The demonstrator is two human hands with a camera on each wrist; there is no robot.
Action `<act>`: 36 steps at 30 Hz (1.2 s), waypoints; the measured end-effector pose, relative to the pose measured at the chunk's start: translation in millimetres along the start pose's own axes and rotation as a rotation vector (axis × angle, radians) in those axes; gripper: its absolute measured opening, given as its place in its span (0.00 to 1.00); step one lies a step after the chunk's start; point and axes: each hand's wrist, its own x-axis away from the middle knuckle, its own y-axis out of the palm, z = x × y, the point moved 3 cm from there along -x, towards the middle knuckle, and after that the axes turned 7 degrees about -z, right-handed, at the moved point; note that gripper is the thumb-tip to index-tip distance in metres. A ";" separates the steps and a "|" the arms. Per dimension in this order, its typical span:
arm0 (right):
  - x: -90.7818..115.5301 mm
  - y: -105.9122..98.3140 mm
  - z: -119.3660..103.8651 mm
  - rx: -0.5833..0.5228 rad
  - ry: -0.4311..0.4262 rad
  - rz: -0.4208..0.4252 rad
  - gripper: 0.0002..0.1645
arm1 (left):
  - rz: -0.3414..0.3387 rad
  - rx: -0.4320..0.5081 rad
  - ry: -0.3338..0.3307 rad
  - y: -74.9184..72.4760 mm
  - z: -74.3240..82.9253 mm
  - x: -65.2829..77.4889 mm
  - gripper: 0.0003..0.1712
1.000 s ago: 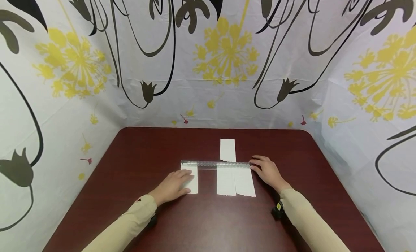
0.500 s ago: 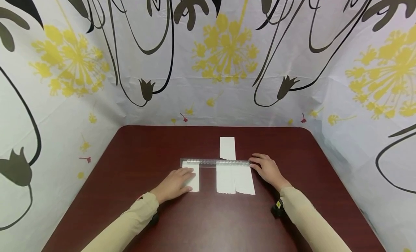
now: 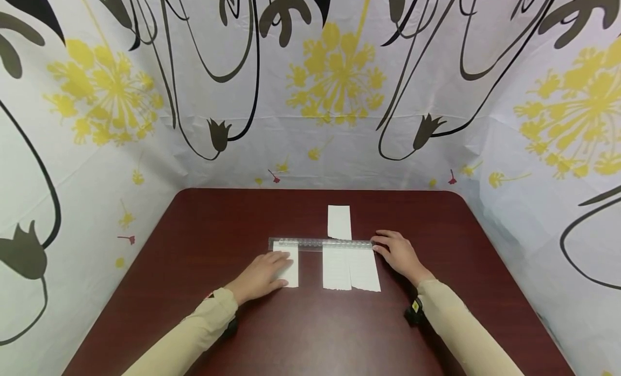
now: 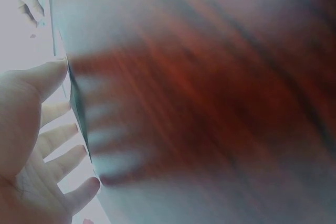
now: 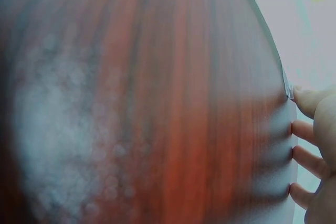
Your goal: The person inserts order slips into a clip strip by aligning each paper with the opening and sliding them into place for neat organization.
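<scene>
A clear plastic ruler (image 3: 310,244) lies crosswise over the upper ends of white paper strips. My left hand (image 3: 262,276), fingers extended, rests on the left paper strip (image 3: 292,268), which lies apart from the others. Its palm and spread fingers (image 4: 65,169) show from below in the left wrist view. At the ruler's right end, my right hand (image 3: 399,256) touches it with the fingertips. The right wrist view has the thumb at the ruler's end, the other fingers (image 5: 310,161) spread along the table. Two more strips, a middle one (image 3: 337,271) and a right one (image 3: 365,272), lie side by side below the ruler.
Another paper strip (image 3: 339,221) extends beyond the ruler toward the far edge. Everything lies on a dark red-brown table (image 3: 310,333) with rounded far corners. A patterned white cloth (image 3: 310,150) hangs around its back and sides.
My left hand has slid the left paper strip slightly to the right, toward the other strips. The right hand and the ruler stay nearly still; the head view shifted a little.
</scene>
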 end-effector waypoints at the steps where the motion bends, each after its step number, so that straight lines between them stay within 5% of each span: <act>1: -0.2 0.1 0.1 0.000 0.000 -0.001 0.20 | -0.002 -0.003 -0.002 0.1 0.1 -0.3 0.32; 36: 0.3 3.0 2.9 -0.007 0.004 0.010 0.21 | -0.011 -0.025 0.007 1.7 5.4 -6.9 0.33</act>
